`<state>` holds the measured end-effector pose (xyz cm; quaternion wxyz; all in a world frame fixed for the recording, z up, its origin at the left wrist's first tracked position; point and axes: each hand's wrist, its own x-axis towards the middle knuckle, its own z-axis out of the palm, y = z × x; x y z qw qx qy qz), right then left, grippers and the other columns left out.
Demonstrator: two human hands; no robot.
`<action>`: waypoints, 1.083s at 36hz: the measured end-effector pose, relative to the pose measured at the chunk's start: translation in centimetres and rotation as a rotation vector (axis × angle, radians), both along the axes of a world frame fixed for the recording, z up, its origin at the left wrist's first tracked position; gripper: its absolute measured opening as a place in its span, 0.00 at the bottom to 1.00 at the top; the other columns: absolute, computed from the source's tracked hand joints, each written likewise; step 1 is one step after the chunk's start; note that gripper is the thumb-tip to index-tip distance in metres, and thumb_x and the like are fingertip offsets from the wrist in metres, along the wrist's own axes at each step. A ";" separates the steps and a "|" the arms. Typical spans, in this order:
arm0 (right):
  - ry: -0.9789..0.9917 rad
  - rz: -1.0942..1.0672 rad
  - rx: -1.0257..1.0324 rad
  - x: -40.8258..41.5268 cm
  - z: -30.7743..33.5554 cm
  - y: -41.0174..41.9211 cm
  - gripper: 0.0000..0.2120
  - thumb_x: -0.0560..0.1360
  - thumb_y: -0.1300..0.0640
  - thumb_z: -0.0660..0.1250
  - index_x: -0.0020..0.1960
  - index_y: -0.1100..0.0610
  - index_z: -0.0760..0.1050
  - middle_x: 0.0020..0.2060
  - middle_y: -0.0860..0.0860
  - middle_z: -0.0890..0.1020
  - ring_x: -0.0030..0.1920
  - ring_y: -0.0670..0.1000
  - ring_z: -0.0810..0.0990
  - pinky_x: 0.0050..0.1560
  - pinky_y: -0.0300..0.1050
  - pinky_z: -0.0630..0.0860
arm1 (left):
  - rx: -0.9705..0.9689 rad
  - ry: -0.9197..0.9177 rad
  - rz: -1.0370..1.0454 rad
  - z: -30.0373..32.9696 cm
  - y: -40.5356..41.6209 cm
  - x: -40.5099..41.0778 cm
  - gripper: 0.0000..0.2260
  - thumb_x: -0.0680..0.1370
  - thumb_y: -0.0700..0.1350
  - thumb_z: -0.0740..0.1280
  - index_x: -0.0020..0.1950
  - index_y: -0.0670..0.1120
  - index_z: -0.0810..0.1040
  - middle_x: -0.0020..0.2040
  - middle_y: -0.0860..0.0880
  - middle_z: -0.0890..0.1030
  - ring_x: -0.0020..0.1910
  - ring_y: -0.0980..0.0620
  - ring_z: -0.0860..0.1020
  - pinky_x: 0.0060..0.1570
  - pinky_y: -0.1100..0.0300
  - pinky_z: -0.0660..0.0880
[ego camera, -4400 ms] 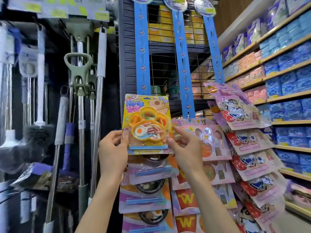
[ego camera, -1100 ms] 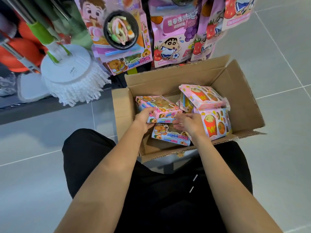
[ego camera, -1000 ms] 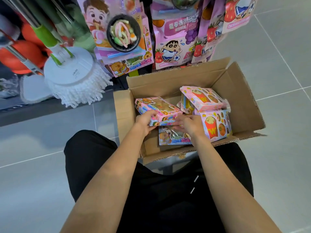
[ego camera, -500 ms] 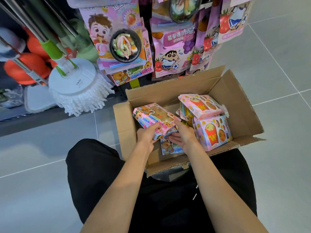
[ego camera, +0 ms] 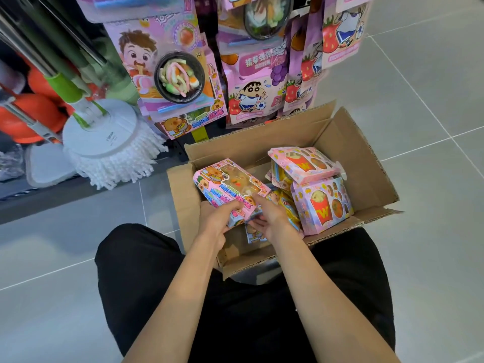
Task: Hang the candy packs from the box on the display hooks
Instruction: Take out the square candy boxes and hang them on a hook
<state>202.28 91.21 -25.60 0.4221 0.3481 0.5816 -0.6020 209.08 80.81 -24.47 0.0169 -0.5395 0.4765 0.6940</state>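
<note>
An open cardboard box stands on the floor in front of my knees. Inside it, a pink candy pack with a bear and burger print is tilted up at its near end. My left hand grips the pack's near edge from the left. My right hand holds the same end from the right. Two pink packs with a red fries print are stacked at the box's right side. Another bear pack lies under my hands. Hung candy packs dangle just beyond the box.
A white round mop head with green and steel handles stands at the left on a low dark shelf. Purple cartoon candy bags hang behind the box's rear flap. Grey floor tiles spread to the right.
I have gone from hanging a yellow pack at the strip to crouching over the box. Within the last second both hands closed on the bear pack and raised its near end.
</note>
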 end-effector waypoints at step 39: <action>0.372 -0.005 -0.292 0.6 6.3 5.1 0.03 0.74 0.63 0.73 0.48 0.60 0.86 0.59 0.58 0.84 0.51 0.59 0.86 0.52 0.56 0.83 | 0.038 0.254 -0.326 7.8 -7.9 5.4 0.16 0.67 0.39 0.71 0.54 0.42 0.77 0.59 0.36 0.82 0.55 0.36 0.80 0.61 0.34 0.74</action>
